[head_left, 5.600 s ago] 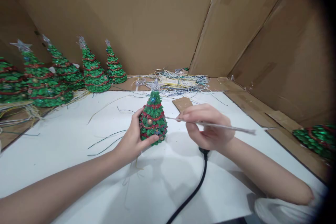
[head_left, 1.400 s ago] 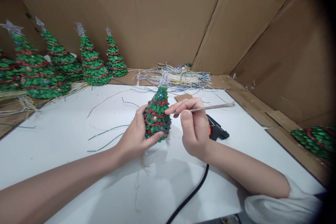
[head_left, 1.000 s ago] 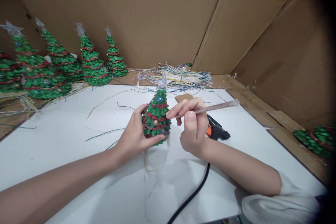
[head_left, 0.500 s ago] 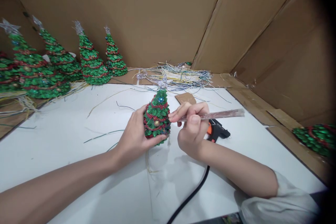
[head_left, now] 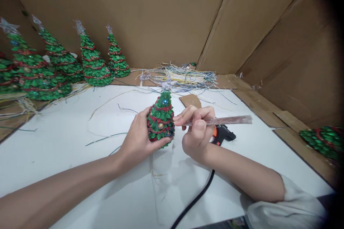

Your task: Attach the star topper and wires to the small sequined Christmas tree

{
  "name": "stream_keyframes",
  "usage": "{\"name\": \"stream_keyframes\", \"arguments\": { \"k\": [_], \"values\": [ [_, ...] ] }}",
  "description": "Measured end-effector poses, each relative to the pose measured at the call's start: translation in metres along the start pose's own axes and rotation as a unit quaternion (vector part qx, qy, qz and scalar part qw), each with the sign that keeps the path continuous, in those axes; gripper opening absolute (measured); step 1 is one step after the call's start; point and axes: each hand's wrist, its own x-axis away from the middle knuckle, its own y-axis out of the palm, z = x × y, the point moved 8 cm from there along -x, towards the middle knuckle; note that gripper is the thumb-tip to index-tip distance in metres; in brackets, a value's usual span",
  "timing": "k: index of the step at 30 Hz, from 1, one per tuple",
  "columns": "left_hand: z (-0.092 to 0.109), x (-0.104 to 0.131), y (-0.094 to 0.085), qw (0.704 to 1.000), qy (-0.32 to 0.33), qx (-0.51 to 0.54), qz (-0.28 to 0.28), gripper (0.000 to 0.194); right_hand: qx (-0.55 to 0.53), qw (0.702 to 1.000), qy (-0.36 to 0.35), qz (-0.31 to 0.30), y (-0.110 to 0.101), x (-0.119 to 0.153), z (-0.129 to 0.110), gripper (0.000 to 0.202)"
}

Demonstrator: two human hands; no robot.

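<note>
My left hand (head_left: pixel 141 128) is wrapped around the lower part of a small green Christmas tree figurine (head_left: pixel 163 111) with red garlands, coloured balls and a clear star on top. It stands upright over the white table. Between the fingers of my right hand (head_left: pixel 197 125) lies a thin, flat reddish-brown stick (head_left: pixel 233 120) that looks wrapped in clear film. My right fingertips touch the tree's right side; what they press there is too small to make out. Behind my right wrist lies a black and orange glue gun (head_left: pixel 224 134), partly hidden.
Several finished-looking trees (head_left: pixel 95 59) stand at the back left, another tree (head_left: pixel 322 141) at the right edge. A heap of thin wires (head_left: pixel 188 78) lies along the back. A cardboard scrap (head_left: pixel 190 100) and a black cord (head_left: pixel 195 200) are on the table. Cardboard walls (head_left: pixel 161 14) enclose it.
The outer end of the stick has dipped slightly and moved a little right as my right hand shifted. My left hand and the tree have stayed put.
</note>
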Motion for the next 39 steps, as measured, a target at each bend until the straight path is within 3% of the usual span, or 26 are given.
{"name": "stream_keyframes", "arguments": {
  "k": [29, 33, 39],
  "values": [
    [0.001, 0.0, -0.002, 1.0, 0.009, -0.013, 0.01, 0.081, -0.001, 1.0, -0.026, -0.002, 0.001, 0.002, 0.0, 0.016],
    [0.002, 0.0, -0.002, 1.0, 0.01, -0.015, 0.006, 0.08, -0.018, 0.999, -0.033, -0.035, 0.006, -0.005, -0.001, 0.015],
    [0.0, -0.001, -0.001, 1.0, 0.013, -0.014, 0.013, 0.081, 0.027, 0.993, 0.044, -0.111, 0.013, -0.012, 0.001, 0.012]
  ]
}}
